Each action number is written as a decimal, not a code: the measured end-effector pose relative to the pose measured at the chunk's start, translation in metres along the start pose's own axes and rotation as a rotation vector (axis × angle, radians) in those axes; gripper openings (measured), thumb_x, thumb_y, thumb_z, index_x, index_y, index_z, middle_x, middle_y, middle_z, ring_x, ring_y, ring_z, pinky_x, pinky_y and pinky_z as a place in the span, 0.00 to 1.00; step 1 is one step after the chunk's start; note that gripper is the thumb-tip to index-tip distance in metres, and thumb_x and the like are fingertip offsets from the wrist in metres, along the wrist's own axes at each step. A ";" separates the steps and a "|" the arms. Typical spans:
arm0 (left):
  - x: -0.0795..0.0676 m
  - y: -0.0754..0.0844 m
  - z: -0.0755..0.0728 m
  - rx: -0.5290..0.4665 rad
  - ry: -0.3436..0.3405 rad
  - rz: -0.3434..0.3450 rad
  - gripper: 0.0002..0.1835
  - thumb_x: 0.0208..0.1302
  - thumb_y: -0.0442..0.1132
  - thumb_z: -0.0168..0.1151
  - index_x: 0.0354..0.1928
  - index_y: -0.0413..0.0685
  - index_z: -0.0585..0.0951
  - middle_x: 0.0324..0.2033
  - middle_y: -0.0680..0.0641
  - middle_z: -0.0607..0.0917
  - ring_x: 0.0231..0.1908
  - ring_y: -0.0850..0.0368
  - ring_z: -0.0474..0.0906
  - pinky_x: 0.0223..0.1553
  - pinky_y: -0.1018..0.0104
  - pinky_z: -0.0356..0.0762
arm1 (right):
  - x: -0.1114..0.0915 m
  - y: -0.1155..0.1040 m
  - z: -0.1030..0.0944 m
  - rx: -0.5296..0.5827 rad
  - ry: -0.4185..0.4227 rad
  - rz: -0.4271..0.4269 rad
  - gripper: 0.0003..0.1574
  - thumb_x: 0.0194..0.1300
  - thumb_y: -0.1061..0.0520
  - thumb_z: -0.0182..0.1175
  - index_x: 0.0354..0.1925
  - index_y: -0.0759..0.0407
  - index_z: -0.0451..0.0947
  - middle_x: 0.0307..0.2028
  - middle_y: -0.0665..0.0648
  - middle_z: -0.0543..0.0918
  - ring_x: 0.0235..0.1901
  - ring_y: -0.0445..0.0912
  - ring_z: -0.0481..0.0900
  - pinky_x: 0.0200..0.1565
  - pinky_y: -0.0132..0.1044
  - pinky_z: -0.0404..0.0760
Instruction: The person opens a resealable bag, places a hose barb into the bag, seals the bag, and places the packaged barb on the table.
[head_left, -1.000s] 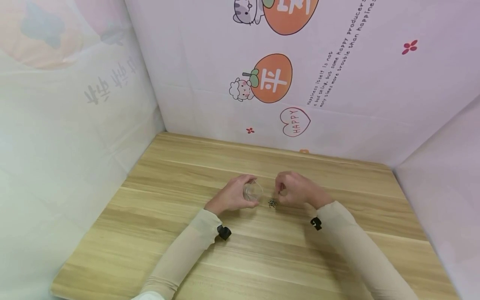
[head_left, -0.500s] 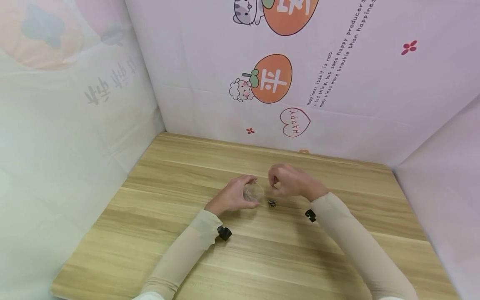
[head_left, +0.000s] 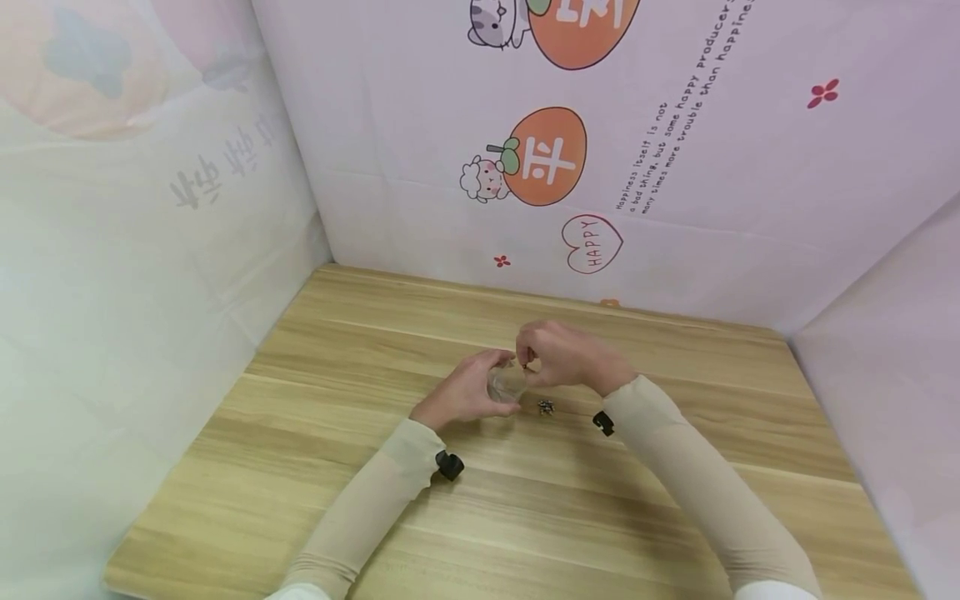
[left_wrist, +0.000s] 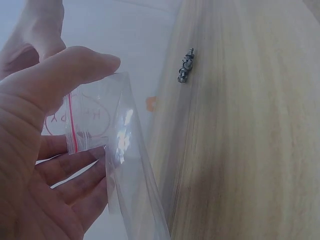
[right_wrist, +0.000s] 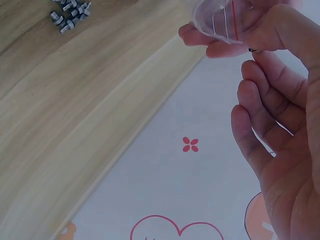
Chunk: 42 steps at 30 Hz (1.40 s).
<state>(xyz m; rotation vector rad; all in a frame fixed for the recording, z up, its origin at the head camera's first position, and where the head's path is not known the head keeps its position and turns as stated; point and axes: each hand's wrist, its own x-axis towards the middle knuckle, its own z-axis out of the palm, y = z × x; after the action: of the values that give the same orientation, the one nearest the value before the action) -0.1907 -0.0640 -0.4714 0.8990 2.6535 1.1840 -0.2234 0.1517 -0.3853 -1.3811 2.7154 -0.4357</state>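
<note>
A clear zip-lock bag with a red seal line is held by my left hand, thumb on one side and fingers on the other. Its mouth is spread wide and faces my right hand. Between thumb and index finger the right hand pinches a small screw, mostly covered by the fingertips, right at the bag's mouth. Just right of the bag, a little pile of metal screws lies on the table; the right wrist view shows these loose screws at upper left.
The wood-grain table extends around both hands. A white printed sheet rises behind its back edge, and white sheets stand at the left and right sides.
My right hand has moved left and a little away from me, from beside the pile to the bag's mouth, with the screw pinched. The left hand and bag have stayed in place.
</note>
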 end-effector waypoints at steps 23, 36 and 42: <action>0.000 -0.002 0.001 -0.020 -0.008 -0.018 0.43 0.58 0.50 0.81 0.74 0.52 0.72 0.65 0.51 0.81 0.60 0.56 0.78 0.61 0.57 0.82 | -0.001 -0.008 0.011 0.062 0.021 0.025 0.11 0.59 0.62 0.73 0.41 0.62 0.88 0.39 0.55 0.88 0.42 0.51 0.87 0.47 0.40 0.87; -0.002 0.002 0.001 -0.001 -0.010 -0.044 0.45 0.57 0.50 0.82 0.74 0.46 0.71 0.69 0.46 0.80 0.65 0.50 0.78 0.66 0.54 0.80 | -0.020 -0.001 0.003 0.039 0.046 0.010 0.17 0.58 0.62 0.75 0.47 0.64 0.87 0.44 0.59 0.88 0.47 0.54 0.87 0.53 0.45 0.89; -0.001 0.002 0.002 -0.009 -0.015 -0.052 0.46 0.57 0.48 0.82 0.75 0.44 0.70 0.70 0.45 0.79 0.67 0.49 0.77 0.69 0.52 0.78 | -0.032 0.003 0.003 0.021 0.025 0.052 0.17 0.61 0.60 0.74 0.48 0.64 0.88 0.45 0.59 0.88 0.48 0.52 0.87 0.53 0.44 0.89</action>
<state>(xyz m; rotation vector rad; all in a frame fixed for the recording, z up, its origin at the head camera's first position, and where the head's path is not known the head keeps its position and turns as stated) -0.1886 -0.0622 -0.4717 0.8284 2.6402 1.1721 -0.2062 0.1778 -0.3906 -1.3050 2.7514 -0.4788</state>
